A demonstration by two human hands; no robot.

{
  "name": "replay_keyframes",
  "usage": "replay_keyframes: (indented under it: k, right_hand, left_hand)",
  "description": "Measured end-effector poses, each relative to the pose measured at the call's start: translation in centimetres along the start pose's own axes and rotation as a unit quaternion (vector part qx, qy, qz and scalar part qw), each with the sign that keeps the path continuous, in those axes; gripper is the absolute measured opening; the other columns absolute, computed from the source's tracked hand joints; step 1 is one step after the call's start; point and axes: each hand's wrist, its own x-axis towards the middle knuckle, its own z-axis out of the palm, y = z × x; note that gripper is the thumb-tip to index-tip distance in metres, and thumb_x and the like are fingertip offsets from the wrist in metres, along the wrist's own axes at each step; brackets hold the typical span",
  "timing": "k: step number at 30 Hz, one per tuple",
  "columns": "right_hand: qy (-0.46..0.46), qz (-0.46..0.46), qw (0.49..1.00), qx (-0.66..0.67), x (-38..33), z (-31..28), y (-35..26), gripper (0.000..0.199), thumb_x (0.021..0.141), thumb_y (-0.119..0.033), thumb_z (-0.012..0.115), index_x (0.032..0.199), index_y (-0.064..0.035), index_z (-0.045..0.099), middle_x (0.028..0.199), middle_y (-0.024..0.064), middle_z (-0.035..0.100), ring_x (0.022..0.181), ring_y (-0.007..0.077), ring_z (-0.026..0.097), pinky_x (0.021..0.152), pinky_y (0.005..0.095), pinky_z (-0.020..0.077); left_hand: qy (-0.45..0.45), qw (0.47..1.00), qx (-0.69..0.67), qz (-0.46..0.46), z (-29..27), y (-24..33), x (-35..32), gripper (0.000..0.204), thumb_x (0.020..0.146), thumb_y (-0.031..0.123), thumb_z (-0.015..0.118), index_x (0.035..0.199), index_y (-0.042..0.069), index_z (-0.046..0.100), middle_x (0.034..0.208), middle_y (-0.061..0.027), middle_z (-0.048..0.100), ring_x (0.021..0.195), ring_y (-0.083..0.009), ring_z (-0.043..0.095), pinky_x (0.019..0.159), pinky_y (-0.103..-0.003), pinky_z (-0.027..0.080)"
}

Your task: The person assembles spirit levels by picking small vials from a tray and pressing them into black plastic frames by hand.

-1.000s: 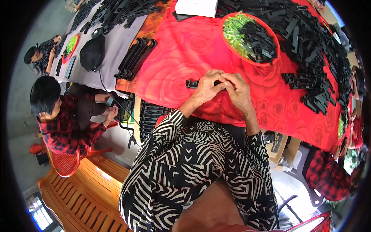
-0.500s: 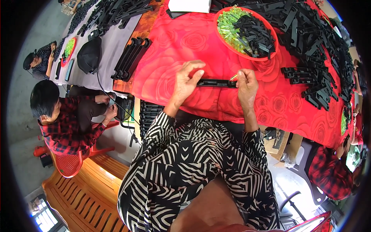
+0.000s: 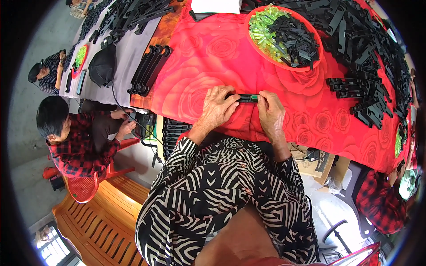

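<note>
A narrow black plastic bar lies across the red cloth in front of me, with a small green piece set in its right part. My left hand is closed round the bar's left end, thumb along the near side. At the right end, my right hand pinches the bar with thumb and forefinger beside the green piece. Both ends of the bar are hidden under my fingers.
A red basin holds clear yellow-green tubes and small black pieces. Loose black bars pile up at the right; stacked bars and a black cap are left. A person in a checked shirt sits at my left.
My left hand, earlier spread by the bar's left end, has come down onto it. My right hand, which held a small yellowish piece above the bar, now presses at its right end.
</note>
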Motion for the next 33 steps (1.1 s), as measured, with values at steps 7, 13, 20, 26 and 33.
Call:
replay_keyframes:
  k: [7,13,20,26,33]
  right_hand:
    - [-0.030,-0.047,0.994,-0.089,0.2,0.4,0.5,0.013,0.081,-0.003,0.062,0.093,0.0001,0.061,0.084,0.0165,0.062,0.081,0.0323,0.062,0.070,0.0388,0.0504]
    - [0.010,-0.025,0.999,0.034,-0.1,0.6,1.0,0.013,0.085,0.001,0.058,0.097,0.0004,0.059,0.084,0.0136,0.062,0.076,0.0255,0.063,0.067,0.0332,0.0503]
    - [0.058,0.173,0.933,0.309,-1.2,-0.1,2.9,0.010,0.091,-0.002,0.054,0.100,0.0001,0.058,0.081,0.0034,0.061,0.064,0.0057,0.050,0.056,0.0191,0.0403]
    - [0.062,0.182,0.924,0.331,-0.6,-0.5,2.9,0.009,0.092,-0.004,0.054,0.099,0.0004,0.058,0.081,0.0057,0.063,0.060,0.0049,0.049,0.053,0.0176,0.0385]
    - [0.161,0.217,0.866,0.420,-0.2,-2.4,3.4,0.007,0.093,-0.004,0.053,0.096,-0.0017,0.059,0.075,0.0049,0.062,0.054,0.0055,0.050,0.048,0.0176,0.0389]
  left_hand:
    - [-0.045,0.995,0.082,0.026,0.7,-0.1,0.1,0.032,0.078,0.020,0.063,0.110,0.021,0.065,0.109,-0.0113,0.057,0.097,-0.0289,0.054,0.078,-0.042,0.043]
    - [-0.083,0.991,0.105,0.028,0.2,0.8,0.8,0.038,0.078,0.017,0.054,0.114,0.023,0.065,0.102,-0.0144,0.057,0.094,-0.0314,0.054,0.079,-0.043,0.044]
    - [-0.100,0.992,0.067,0.031,1.0,0.8,1.2,0.042,0.075,0.013,0.054,0.114,0.023,0.064,0.091,-0.0107,0.052,0.092,-0.0286,0.051,0.079,-0.043,0.043]
    - [-0.111,0.992,0.059,0.010,1.1,0.9,0.8,0.044,0.075,0.011,0.053,0.116,0.021,0.063,0.093,-0.0126,0.052,0.094,-0.0300,0.051,0.080,-0.044,0.043]
    - [-0.043,0.997,0.056,0.011,0.8,0.6,-0.4,0.041,0.076,0.010,0.054,0.115,0.016,0.062,0.094,-0.0147,0.053,0.093,-0.0320,0.052,0.078,-0.045,0.043]
